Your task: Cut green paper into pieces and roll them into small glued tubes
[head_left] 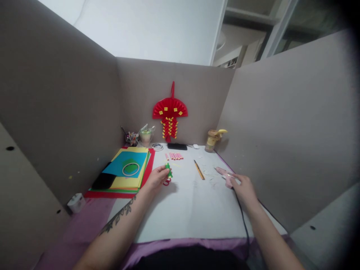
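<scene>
My left hand [158, 177] pinches a small green paper piece [168, 170] with pale parts, held above the white tabletop. Just below it show red loops [167, 182], perhaps scissor handles, partly hidden by the hand. At the right, my right hand [244, 189] is closed on a pink hot glue gun [225, 174], its nozzle pointing toward the back left and its dark cord [245, 221] trailing off the front edge. Between the hands lies a yellow utility knife or pen [199, 170]. Behind my left hand, several small pink rolls [176, 156] sit in a row.
Coloured paper sheets [143, 176] are stacked left, with a tape ring [131, 169] on top. At the back stand a pen holder [131, 138], cups [146, 137], tape rolls [157, 147], a black phone [177, 146] and a lidded drink cup [210, 141]. A red paper fan ornament [170, 108] hangs on the grey partition [135, 90].
</scene>
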### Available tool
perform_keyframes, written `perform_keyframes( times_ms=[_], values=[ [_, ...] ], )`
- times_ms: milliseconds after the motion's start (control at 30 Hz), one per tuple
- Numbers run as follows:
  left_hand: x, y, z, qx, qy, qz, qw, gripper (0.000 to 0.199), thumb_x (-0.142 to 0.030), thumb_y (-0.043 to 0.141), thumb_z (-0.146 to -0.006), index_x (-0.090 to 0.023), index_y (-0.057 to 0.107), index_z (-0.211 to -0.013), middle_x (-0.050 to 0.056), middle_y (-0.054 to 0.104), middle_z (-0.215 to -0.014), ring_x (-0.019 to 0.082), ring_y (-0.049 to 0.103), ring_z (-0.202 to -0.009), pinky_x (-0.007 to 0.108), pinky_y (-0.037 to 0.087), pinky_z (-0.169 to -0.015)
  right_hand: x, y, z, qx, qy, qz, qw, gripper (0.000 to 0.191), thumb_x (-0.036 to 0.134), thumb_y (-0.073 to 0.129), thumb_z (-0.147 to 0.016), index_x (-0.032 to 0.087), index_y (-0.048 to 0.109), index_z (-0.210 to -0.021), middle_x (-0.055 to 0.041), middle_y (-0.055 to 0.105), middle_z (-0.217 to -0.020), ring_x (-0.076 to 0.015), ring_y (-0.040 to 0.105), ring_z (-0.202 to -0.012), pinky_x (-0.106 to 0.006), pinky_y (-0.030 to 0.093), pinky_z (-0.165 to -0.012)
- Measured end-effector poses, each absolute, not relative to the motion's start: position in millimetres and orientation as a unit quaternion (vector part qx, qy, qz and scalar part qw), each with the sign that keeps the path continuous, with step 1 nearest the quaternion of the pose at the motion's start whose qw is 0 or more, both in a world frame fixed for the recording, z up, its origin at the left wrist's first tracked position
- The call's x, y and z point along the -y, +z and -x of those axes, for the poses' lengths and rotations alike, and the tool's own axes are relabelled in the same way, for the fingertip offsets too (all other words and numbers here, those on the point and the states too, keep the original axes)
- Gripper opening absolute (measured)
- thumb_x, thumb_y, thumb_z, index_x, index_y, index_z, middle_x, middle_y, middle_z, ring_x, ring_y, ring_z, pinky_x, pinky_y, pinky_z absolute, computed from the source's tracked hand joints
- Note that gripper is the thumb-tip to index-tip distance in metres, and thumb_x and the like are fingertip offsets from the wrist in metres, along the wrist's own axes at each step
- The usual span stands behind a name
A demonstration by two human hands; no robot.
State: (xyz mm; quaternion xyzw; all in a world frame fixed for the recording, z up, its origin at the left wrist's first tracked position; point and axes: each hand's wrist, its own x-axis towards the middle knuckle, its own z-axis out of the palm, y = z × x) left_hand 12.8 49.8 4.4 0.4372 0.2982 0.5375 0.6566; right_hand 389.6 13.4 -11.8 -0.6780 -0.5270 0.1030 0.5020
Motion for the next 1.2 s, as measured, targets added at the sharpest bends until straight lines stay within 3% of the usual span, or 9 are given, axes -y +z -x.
perform_keyframes(
  times_ms=[100, 233, 433, 633, 800, 967, 1200],
  values=[
    [-48, 7, -13, -0.304, 0.513, -0.466, 0.654, 0.026, -0.028, 0.073, -0.065, -0.01, 0.065, -0.082, 0.002, 0.057, -0.064, 0.005, 0.043, -0.048, 0.019, 0.031, -0.047, -8, 19, -332, 0.664, 0.13, 0.606, 0.418, 0.03, 0.034, 0.055, -0.073, 0.018, 0.067, -0.095, -0.0121, 0.061, -0.105, -0.0266, 0.053, -0.106, -0.038, 0.049, -0.08],
    [-44, 10, -13, -0.29, 0.484, -0.482, 0.67, 0.024, -0.029, 0.072, -0.068, -0.011, 0.064, -0.081, -0.003, 0.049, -0.056, 0.004, 0.038, -0.044, 0.02, 0.03, -0.047, -7, 46, -246, 0.788, 0.192, 0.459, 0.362, 0.036, 0.027, 0.058, -0.074, 0.022, 0.061, -0.109, -0.0084, 0.058, -0.109, -0.0209, 0.054, -0.101, -0.037, 0.046, -0.084],
    [-42, 10, -13, -0.275, 0.472, -0.47, 0.693, 0.033, -0.032, 0.072, -0.068, -0.013, 0.064, -0.093, 0.001, 0.057, -0.068, 0.005, 0.044, -0.048, 0.02, 0.032, -0.049, -18, 30, -187, 0.79, 0.246, 0.38, 0.413, 0.055, 0.011, 0.056, -0.068, 0.023, 0.051, -0.122, -0.0083, 0.053, -0.112, -0.0192, 0.052, -0.098, -0.034, 0.047, -0.078],
    [-40, 9, -17, -0.267, 0.46, -0.448, 0.719, 0.031, -0.025, 0.076, -0.064, -0.012, 0.066, -0.091, 0.002, 0.062, -0.072, 0.007, 0.052, -0.057, 0.02, 0.037, -0.057, -17, 11, -189, 0.753, 0.272, 0.38, 0.463, 0.04, 0.015, 0.053, -0.076, 0.023, 0.056, -0.115, -0.0065, 0.055, -0.106, -0.0169, 0.053, -0.093, -0.031, 0.047, -0.075],
    [-39, 10, -19, -0.242, 0.454, -0.452, 0.729, 0.033, -0.023, 0.075, -0.065, -0.012, 0.066, -0.095, 0.006, 0.064, -0.084, 0.01, 0.057, -0.067, 0.02, 0.04, -0.063, -18, 9, -186, 0.759, 0.274, 0.346, 0.479, 0.044, 0.015, 0.053, -0.077, 0.025, 0.053, -0.12, -0.0066, 0.055, -0.107, -0.0162, 0.053, -0.092, -0.031, 0.048, -0.075],
    [-38, 10, -19, -0.254, 0.463, -0.439, 0.727, 0.029, -0.022, 0.076, -0.065, -0.013, 0.066, -0.09, 0.003, 0.064, -0.078, 0.009, 0.056, -0.066, 0.02, 0.041, -0.065, -20, 6, -185, 0.765, 0.28, 0.318, 0.484, 0.045, 0.013, 0.05, -0.078, 0.025, 0.053, -0.121, -0.0069, 0.054, -0.109, -0.0162, 0.053, -0.094, -0.031, 0.048, -0.075],
    [-38, 10, -18, -0.263, 0.463, -0.416, 0.737, 0.034, -0.023, 0.078, -0.061, -0.013, 0.064, -0.09, 0.006, 0.066, -0.087, 0.011, 0.059, -0.07, 0.02, 0.042, -0.065, -20, 6, -186, 0.763, 0.296, 0.31, 0.484, 0.05, 0.013, 0.054, -0.076, 0.026, 0.051, -0.124, -0.007, 0.053, -0.115, -0.0163, 0.053, -0.095, -0.031, 0.049, -0.077]
  ],
)
